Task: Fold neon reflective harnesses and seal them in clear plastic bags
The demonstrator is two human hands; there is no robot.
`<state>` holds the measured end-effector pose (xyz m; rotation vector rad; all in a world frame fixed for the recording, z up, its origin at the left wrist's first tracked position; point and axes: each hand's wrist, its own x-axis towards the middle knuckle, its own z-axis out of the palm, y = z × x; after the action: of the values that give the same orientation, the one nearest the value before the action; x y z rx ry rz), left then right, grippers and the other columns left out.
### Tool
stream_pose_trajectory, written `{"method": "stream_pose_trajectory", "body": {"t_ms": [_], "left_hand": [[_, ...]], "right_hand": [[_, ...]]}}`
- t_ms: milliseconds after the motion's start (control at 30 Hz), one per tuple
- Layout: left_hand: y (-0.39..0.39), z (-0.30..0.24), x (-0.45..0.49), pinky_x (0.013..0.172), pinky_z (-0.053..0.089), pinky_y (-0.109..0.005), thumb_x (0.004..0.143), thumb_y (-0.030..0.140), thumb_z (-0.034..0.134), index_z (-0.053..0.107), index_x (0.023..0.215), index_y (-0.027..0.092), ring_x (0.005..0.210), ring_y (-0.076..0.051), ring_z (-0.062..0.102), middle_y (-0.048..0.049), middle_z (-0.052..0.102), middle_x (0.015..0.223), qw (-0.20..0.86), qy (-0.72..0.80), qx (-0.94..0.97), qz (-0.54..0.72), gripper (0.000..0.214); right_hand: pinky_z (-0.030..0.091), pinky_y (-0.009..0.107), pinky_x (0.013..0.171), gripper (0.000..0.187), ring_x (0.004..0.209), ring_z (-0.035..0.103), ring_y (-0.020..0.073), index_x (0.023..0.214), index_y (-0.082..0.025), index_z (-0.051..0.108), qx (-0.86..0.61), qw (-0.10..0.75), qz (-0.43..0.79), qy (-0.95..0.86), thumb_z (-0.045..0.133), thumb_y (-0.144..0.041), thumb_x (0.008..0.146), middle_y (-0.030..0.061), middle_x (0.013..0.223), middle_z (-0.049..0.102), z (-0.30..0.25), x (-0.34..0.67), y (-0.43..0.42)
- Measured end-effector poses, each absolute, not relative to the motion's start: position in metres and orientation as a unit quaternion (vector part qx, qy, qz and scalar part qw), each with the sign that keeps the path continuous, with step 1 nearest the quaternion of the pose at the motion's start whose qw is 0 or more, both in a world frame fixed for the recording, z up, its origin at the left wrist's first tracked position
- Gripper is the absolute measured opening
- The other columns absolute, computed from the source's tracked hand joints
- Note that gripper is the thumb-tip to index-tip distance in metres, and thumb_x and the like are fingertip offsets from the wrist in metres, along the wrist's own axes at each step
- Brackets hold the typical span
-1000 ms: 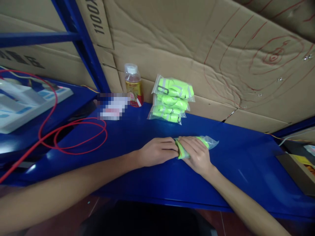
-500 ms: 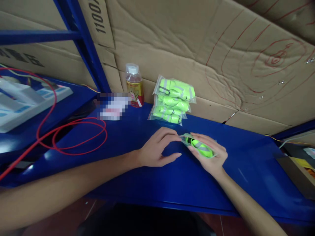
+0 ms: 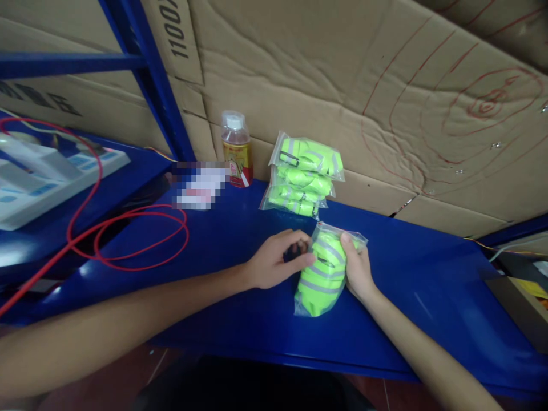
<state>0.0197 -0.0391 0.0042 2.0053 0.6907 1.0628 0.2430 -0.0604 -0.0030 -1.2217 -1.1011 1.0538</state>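
My right hand holds a clear zip bag by its upper right side, thumb on the front and fingers behind. Folded inside is neon-yellow fabric with grey reflective stripes, and its broad face is turned toward me. At the bag's left edge, my left hand has loosely curled fingers and a gap between them and the thumb. That thumb tip meets the bag. Just behind, similar bags lie in a stack on the blue table.
A bottle with a white cap stands left of the stack, beside a blurred white packet. Red cable loops across the left side, near white power strips. Cardboard lines the back. An open box is at right.
My right hand has turned the bag from a narrow edge-on view to show its broad striped face. My left fingers have curled more, and its thumb now meets the bag.
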Motion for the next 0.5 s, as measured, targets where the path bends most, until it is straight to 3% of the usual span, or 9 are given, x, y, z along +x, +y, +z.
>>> {"method": "stream_pose_trajectory", "body": {"t_ms": [133,267,500], "left_hand": [[-0.02,-0.001,0.017,0.062,0.034,-0.024,0.103,0.051,0.06,0.061,0.081,0.016,0.064,-0.01,0.045,0.0036,0.053,0.07,0.403,0.339,0.747,0.406,0.041],[-0.003,-0.006,0.008,0.062,0.032,-0.024,0.106,0.051,0.053,0.054,0.071,0.015,0.066,-0.011,0.042,0.0036,0.046,0.068,0.434,0.349,0.744,0.369,0.05],[-0.002,-0.005,0.004,0.065,0.037,-0.023,0.1,0.055,0.064,0.065,0.1,0.014,0.069,-0.011,0.047,0.0019,0.058,0.08,0.505,0.338,0.689,0.395,0.041]], "right_hand": [[0.064,0.036,0.072,0.061,0.081,0.078,0.0273,0.103,-0.016,0.079,-0.511,0.497,0.456,-0.533,0.063,-0.074,0.094,0.0081,0.087,0.081,-0.008,0.236,-0.04],[0.063,0.038,0.075,0.074,0.08,0.077,0.0273,0.102,-0.015,0.08,-0.467,0.471,0.487,-0.568,0.048,-0.082,0.096,0.0077,0.085,0.081,-0.016,0.237,-0.02],[0.056,0.03,0.064,0.062,0.066,0.071,0.0229,0.082,-0.014,0.081,-0.516,0.446,0.5,-0.533,0.066,-0.074,0.091,0.0054,0.071,0.077,-0.01,0.246,-0.028]]}}
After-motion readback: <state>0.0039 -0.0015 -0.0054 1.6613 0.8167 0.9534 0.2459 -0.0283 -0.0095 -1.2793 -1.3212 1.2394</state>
